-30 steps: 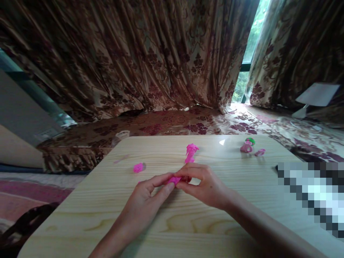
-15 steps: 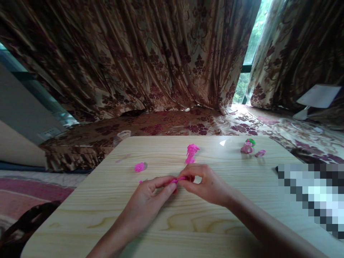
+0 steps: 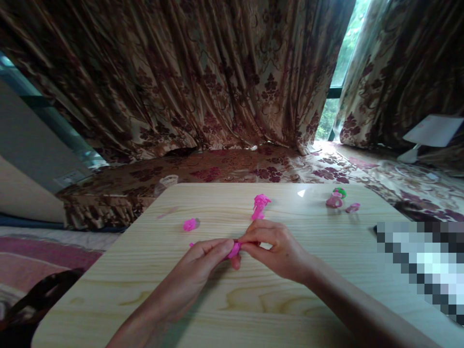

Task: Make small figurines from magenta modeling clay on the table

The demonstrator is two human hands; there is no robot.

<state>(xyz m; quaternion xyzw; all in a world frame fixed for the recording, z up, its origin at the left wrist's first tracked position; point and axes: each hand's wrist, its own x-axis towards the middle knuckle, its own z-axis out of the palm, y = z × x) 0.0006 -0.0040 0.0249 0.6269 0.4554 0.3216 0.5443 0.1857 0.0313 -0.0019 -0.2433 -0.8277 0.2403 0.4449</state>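
Between my hands is a small piece of pink modelling clay (image 3: pixel 234 250). My left hand (image 3: pixel 203 261) is closed on it, thumb on top and a fingertip showing below. The thumb and forefinger of my right hand (image 3: pixel 277 249) pinch at the clay's right edge. Just beyond my right fingers stands a pink clay figure (image 3: pixel 260 205) with a ragged, frilly top. A pink clay lump (image 3: pixel 189 224) lies to the left, past my left hand. Beside the left knuckles a tiny pink bit (image 3: pixel 191 245) peeks out, mostly hidden.
At the table's (image 3: pixel 163 290) far right sit a pinkish ring-shaped piece (image 3: pixel 334 200), a green round thing (image 3: pixel 340 192) and a small pink piece (image 3: pixel 353 208). A pixelated dark-edged object (image 3: pixel 420 266) lies on the right. A white lamp (image 3: pixel 431 131) stands beyond the table.
My left thumb has shifted and the pink clay has turned between my fingers, showing a broader face. A left fingertip now shows beneath it. Both hands stay at nearly the same place.
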